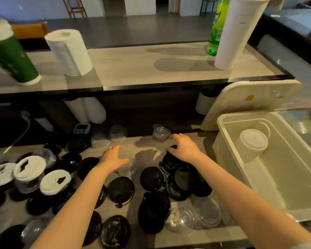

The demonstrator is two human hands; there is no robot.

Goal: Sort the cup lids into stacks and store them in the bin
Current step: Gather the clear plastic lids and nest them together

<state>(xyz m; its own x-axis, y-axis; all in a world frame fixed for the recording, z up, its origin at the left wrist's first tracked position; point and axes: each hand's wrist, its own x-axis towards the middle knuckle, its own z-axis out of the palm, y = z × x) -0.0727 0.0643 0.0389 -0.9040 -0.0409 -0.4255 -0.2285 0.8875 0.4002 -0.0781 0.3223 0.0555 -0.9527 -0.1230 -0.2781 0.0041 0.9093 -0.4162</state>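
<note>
Several loose black lids [121, 189] lie across the grey counter, mixed with clear lids [196, 216] and three white lids [55, 182] at the left. My left hand [111, 158] hovers open over the counter, just above a clear lid [127, 169]. My right hand [184, 148] reaches over a black lid [171, 160], fingers spread and bent; its thumb touches the lid's edge. The cream bin [294, 200] stands at the right with a short stack of white lids [253, 141] inside.
The bin's cover [250, 103] leans against the shelf behind it. A clear small cup [160, 133] sits just beyond my right hand. On the upper shelf stand a paper towel roll [70, 53], a green cup stack [9, 53], a white cup stack [237, 33] and a green bottle [217, 27].
</note>
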